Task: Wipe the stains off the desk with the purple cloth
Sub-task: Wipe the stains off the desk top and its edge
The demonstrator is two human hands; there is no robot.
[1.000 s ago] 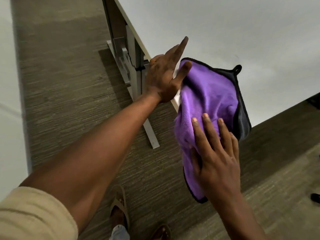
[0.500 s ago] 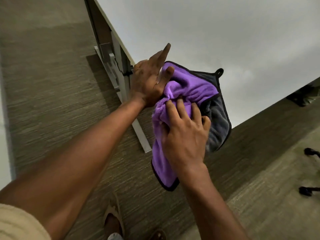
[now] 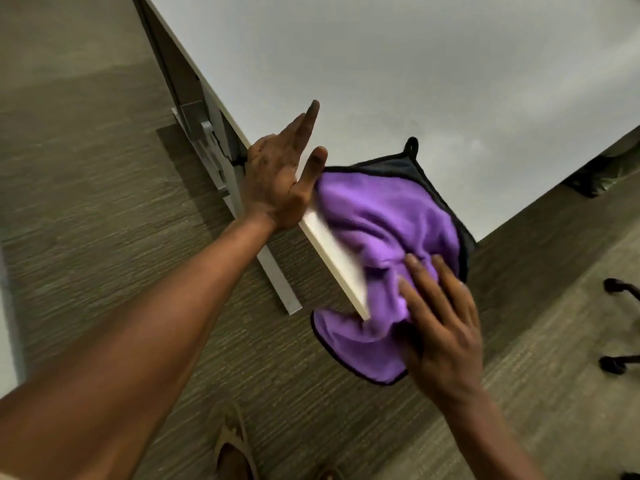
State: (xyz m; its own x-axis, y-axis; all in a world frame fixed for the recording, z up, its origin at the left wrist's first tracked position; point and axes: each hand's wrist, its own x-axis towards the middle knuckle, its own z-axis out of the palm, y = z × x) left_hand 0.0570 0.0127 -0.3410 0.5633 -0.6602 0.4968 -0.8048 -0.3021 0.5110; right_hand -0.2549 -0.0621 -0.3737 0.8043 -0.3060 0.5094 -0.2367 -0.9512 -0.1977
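Head view: right hand (image 3: 440, 327) seemingly presses purple cloth (image 3: 388, 220); left hand (image 3: 280, 174) flat, released.

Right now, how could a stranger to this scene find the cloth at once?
Find the white desk and follow it to the near corner. The cloth is draped over that corner, partly hanging down, between the left hand and the right hand pressing on it. It is the only purple thing, with a black hem.
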